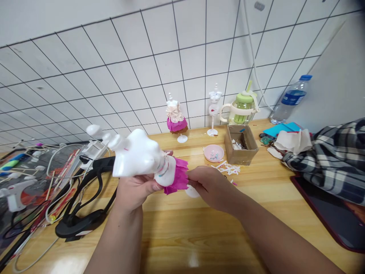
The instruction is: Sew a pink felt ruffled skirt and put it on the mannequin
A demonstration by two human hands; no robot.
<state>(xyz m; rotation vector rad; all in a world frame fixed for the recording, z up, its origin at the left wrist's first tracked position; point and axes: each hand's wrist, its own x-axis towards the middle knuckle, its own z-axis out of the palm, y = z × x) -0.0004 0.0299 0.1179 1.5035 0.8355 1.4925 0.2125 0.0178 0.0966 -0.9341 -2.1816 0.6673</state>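
A glossy white mannequin figure (138, 154) is held above the bench (182, 228), tilted so that its knobbed neck points to the upper left of the view and its lower end to the right. The bust is smooth and rounded, with a small pink mark near the neck; bluish and reddish streaks ring the narrow waist. Below the hips flares a short magenta paper skirt (179, 177), crinkled and ragged at the hem. The left hand (134, 190) is closed around the figure from beneath, its thumb near the hip. The right hand (213, 186) has its fingers curled in at the skirt's hem; what they grip cannot be told. A white disc (192, 191) partly shows beside them.
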